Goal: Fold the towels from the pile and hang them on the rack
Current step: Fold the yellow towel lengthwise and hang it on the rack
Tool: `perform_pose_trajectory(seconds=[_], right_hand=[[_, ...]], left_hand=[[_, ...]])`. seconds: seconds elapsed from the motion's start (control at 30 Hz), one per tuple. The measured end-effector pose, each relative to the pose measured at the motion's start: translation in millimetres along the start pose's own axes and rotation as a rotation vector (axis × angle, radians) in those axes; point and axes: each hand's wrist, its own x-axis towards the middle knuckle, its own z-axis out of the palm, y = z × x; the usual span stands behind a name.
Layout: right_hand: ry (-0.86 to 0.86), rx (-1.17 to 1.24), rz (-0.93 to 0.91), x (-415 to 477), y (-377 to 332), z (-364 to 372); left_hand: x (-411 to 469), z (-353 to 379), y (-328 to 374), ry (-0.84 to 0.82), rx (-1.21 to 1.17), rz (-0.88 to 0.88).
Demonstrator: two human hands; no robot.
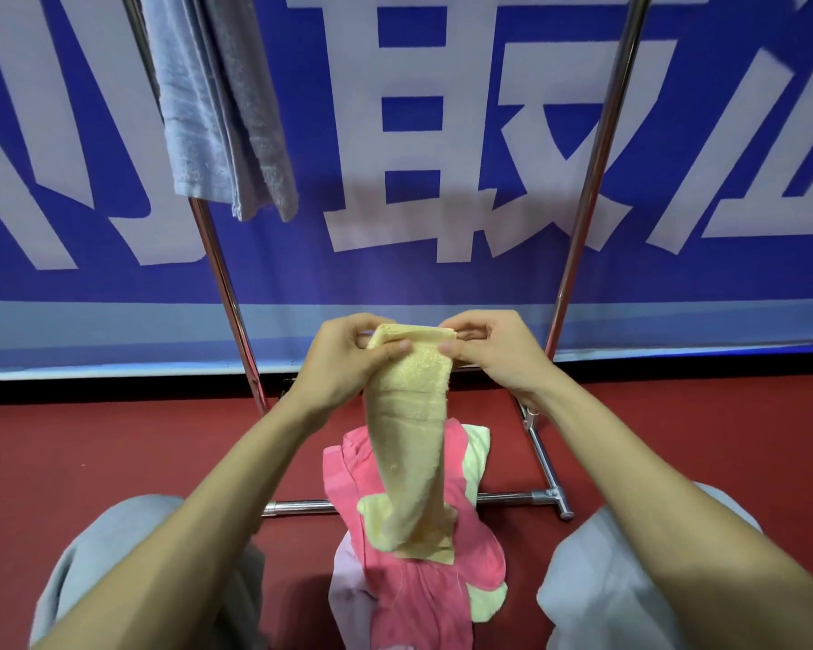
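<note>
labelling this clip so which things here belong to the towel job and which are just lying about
In the job: yellow towel, held by left hand and right hand; towel pile; rack; hung towels.
Just there: blue banner; red floor.

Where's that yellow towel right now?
In the head view the yellow towel hangs at centre, pinched at its top by the left hand and right hand, its lower end over the pink towel.
</note>
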Motion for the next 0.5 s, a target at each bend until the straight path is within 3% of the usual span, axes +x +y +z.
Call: perform_pose_trajectory(seconds=[0.13,0.23,0.33,0.5], right_hand=[[0.043,0.082,-0.078,17.6,-41.0,-7.3],[0.072,0.083,-0.132,29.9,-84.0,-23.0],[0.099,0.035,-0.144,36.5,-120.5,-38.2],[0.16,-0.015,-0.269,38.5,-182.1,-57.6]], left_hand=[[20.9,-11.4,27.8,0.076,-0.003,0.0],[35.8,-29.7,62.6,-0.016,0.013,0.07],[46.2,-47.9,96.5,-0.148,0.207,0.192],[59.6,-71.4,162.5,-0.087,0.251,0.278]])
